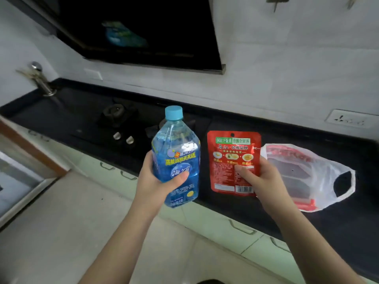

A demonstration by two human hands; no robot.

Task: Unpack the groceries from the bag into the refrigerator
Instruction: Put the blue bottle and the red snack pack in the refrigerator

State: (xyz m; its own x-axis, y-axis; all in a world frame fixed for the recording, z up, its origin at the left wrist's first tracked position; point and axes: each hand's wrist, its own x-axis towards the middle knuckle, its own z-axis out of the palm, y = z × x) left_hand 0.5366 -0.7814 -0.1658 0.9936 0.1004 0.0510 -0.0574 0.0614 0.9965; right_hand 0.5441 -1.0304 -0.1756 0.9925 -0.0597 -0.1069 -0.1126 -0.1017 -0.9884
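— Blue plastic drink bottle [176, 158], where?
— Upright above the black stone counter [82, 111], left hand [152, 181] wrapped round it.
— Then?
— Right hand [261, 177] pinches a red foil snack pouch [233, 158]; translucent plastic bag [307, 177] lies on the counter, rightmost.

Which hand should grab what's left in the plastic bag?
Right, though neither is free. The right hand pinches only the flat red packet beside the plastic bag; the left hand is farther off, wrapped round the blue bottle.
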